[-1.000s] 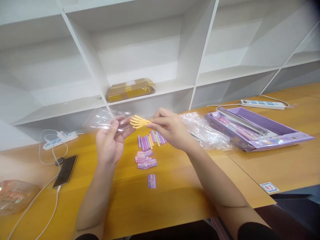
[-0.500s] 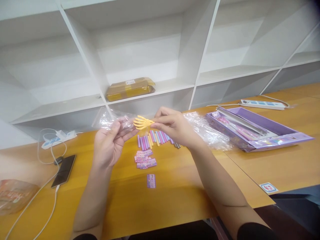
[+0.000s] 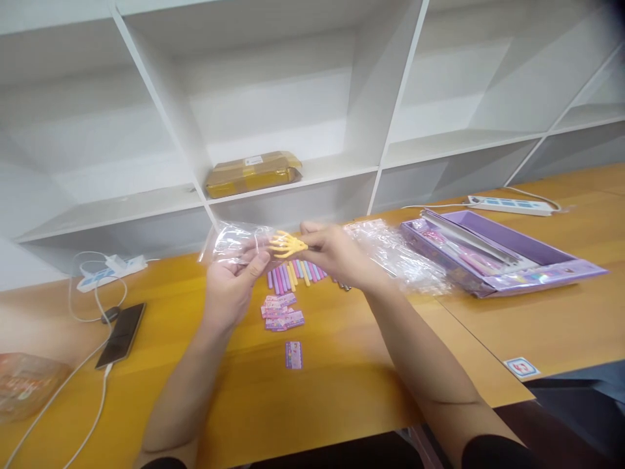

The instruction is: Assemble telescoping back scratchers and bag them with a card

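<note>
My left hand [image 3: 230,290] pinches a clear plastic bag [image 3: 237,240] between thumb and fingers; the bag spreads out behind it. A small yellow plastic hand [image 3: 288,245] with spread fingers is held at its narrow wrist end by my right hand [image 3: 342,255]. Its finger side points left and meets the bag's edge by my left thumb; whether it is inside the bag I cannot tell. Below lie several pastel sticks [image 3: 280,280] in a row, partly hidden by my hands. Nearer me are a small pile of pink cards [image 3: 280,312] and a single purple card [image 3: 293,355].
Crumpled clear wrappers [image 3: 400,257] and a purple box [image 3: 508,283] lie to the right. A phone [image 3: 122,332] with white cables, a power strip [image 3: 112,272] and an orange-printed bag [image 3: 29,387] are left. A taped parcel [image 3: 254,174] rests on the shelf behind.
My left hand and the bag have moved right, towards my right hand. The yellow plastic hand has shifted slightly right and now meets the bag's edge.
</note>
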`<state>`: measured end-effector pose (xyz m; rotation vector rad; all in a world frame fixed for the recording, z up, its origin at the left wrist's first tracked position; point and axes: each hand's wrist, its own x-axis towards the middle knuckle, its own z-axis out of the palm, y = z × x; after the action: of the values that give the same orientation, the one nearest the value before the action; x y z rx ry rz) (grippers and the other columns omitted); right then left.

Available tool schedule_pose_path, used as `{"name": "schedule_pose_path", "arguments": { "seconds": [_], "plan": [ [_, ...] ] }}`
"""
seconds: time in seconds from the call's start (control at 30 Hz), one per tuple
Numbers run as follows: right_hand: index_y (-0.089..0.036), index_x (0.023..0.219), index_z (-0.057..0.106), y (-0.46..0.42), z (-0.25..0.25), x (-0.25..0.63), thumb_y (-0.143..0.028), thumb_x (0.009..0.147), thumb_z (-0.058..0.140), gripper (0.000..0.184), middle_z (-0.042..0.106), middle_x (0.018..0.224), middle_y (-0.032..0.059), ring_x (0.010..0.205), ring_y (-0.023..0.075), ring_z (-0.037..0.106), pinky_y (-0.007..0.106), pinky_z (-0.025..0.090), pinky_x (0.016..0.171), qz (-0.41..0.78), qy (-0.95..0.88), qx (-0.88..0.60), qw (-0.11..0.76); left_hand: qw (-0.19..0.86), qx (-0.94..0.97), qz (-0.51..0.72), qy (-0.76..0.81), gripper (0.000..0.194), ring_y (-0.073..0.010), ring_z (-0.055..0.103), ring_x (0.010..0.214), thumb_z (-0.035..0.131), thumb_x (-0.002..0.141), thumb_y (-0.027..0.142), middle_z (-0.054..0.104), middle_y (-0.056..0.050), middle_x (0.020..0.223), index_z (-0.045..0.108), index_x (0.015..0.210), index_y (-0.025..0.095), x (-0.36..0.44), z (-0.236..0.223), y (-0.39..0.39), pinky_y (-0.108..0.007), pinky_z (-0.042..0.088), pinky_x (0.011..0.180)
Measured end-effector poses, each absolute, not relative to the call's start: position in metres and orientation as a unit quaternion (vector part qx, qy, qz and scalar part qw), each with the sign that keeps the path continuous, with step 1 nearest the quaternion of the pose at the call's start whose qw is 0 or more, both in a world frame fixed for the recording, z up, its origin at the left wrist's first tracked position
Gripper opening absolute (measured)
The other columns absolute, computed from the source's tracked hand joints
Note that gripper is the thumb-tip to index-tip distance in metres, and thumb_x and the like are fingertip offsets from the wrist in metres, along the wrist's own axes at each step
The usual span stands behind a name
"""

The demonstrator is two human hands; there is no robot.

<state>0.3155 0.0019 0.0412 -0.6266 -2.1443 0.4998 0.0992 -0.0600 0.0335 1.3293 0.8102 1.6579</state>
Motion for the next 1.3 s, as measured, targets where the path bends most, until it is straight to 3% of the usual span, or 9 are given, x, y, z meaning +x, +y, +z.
{"name": "schedule_pose_path", "arguments": {
  "seconds": [0.1, 0.23, 0.33, 0.4, 0.5, 0.6, 0.77, 1.0, 1.3],
  "plan": [
    [-0.020, 0.083, 0.071, 0.003, 0.033, 0.307, -0.029, 0.114, 0.053, 0.038, 0.036, 0.082, -0.0013, 0.071, 0.0138, 0.038, 0.030, 0.028, 0.066, 0.112, -0.873, -0.288, 0.376, 0.423, 0.531, 0.645, 0.350, 0.039, -0.0304, 0.084, 0.102, 0.095, 0.084, 0.036, 0.085, -0.013, 0.107, 0.081, 0.113, 0.014, 0.100, 0.028, -0.057, -0.048, 0.071, 0.099],
    [-0.021, 0.113, 0.073, -0.002, 0.028, 0.296, -0.018, 0.110, 0.053, 0.020, 0.055, 0.095, 0.0032, 0.072, 0.0152, 0.048, 0.030, 0.033, 0.066, 0.072, -0.875, -0.345, 0.331, 0.428, 0.533, 0.638, 0.354, 0.046, -0.0309, 0.084, 0.104, 0.097, 0.081, 0.035, 0.084, -0.014, 0.116, 0.081, 0.119, 0.016, 0.105, 0.018, -0.054, -0.044, 0.073, 0.094],
    [-0.021, 0.148, 0.060, -0.003, 0.026, 0.295, -0.020, 0.107, 0.062, 0.041, 0.066, 0.119, 0.0105, 0.093, 0.0219, 0.063, 0.032, 0.044, 0.077, 0.069, -0.873, -0.349, 0.334, 0.417, 0.530, 0.648, 0.354, 0.044, -0.0307, 0.084, 0.104, 0.096, 0.082, 0.035, 0.084, -0.013, 0.114, 0.081, 0.118, 0.015, 0.108, 0.014, -0.051, -0.043, 0.073, 0.094],
    [-0.022, 0.154, 0.054, 0.001, 0.028, 0.300, -0.026, 0.104, 0.071, 0.053, 0.070, 0.127, 0.0115, 0.103, 0.0248, 0.066, 0.034, 0.047, 0.082, 0.088, -0.873, -0.343, 0.335, 0.406, 0.526, 0.660, 0.351, 0.043, -0.0314, 0.084, 0.104, 0.097, 0.080, 0.035, 0.085, -0.013, 0.109, 0.081, 0.114, 0.014, 0.104, 0.018, -0.048, -0.045, 0.073, 0.094],
    [-0.023, 0.113, 0.071, 0.008, 0.033, 0.317, -0.041, 0.104, 0.073, 0.020, 0.074, 0.097, 0.0044, 0.079, 0.0200, 0.064, 0.032, 0.043, 0.070, 0.126, -0.872, -0.362, 0.304, 0.372, 0.503, 0.706, 0.333, 0.041, -0.0320, 0.084, 0.102, 0.100, 0.075, 0.033, 0.085, -0.009, 0.098, 0.079, 0.104, 0.014, 0.087, 0.032, -0.043, -0.049, 0.072, 0.096],
    [-0.024, 0.075, 0.054, 0.012, 0.041, 0.332, -0.055, 0.109, 0.061, 0.047, 0.055, 0.065, -0.0017, 0.057, 0.0149, 0.045, 0.032, 0.031, 0.058, 0.156, -0.864, -0.389, 0.279, 0.339, 0.475, 0.748, 0.317, 0.041, -0.0294, 0.084, 0.101, 0.102, 0.073, 0.034, 0.085, -0.008, 0.098, 0.077, 0.100, 0.016, 0.064, 0.047, -0.037, -0.045, 0.072, 0.096],
    [-0.024, 0.077, 0.047, 0.003, 0.045, 0.327, -0.058, 0.114, 0.041, 0.050, 0.053, 0.065, -0.0025, 0.055, 0.0139, 0.043, 0.032, 0.030, 0.057, 0.259, -0.846, -0.363, 0.291, 0.361, 0.477, 0.738, 0.311, 0.042, -0.0277, 0.085, 0.101, 0.099, 0.078, 0.037, 0.085, -0.011, 0.105, 0.078, 0.106, 0.014, 0.052, 0.049, -0.031, -0.039, 0.071, 0.095],
    [-0.023, 0.083, 0.057, -0.007, 0.042, 0.307, -0.062, 0.114, 0.040, 0.052, 0.059, 0.069, -0.0012, 0.059, 0.0148, 0.050, 0.031, 0.031, 0.058, 0.251, -0.841, -0.363, 0.315, 0.419, 0.500, 0.689, 0.317, 0.039, -0.0328, 0.082, 0.115, 0.091, 0.088, 0.046, 0.085, -0.017, 0.114, 0.078, 0.107, 0.014, 0.075, 0.032, -0.028, -0.050, 0.065, 0.109],
    [-0.024, 0.080, 0.051, -0.006, 0.045, 0.310, -0.054, 0.114, 0.045, 0.046, 0.050, 0.064, -0.0043, 0.054, 0.0128, 0.047, 0.030, 0.029, 0.055, 0.275, -0.818, -0.379, 0.334, 0.441, 0.528, 0.674, 0.271, 0.066, -0.0390, 0.075, 0.130, 0.067, 0.094, 0.078, 0.081, -0.020, 0.129, 0.079, 0.116, 0.017, 0.076, 0.037, -0.032, -0.060, 0.060, 0.113]
  ]
}}
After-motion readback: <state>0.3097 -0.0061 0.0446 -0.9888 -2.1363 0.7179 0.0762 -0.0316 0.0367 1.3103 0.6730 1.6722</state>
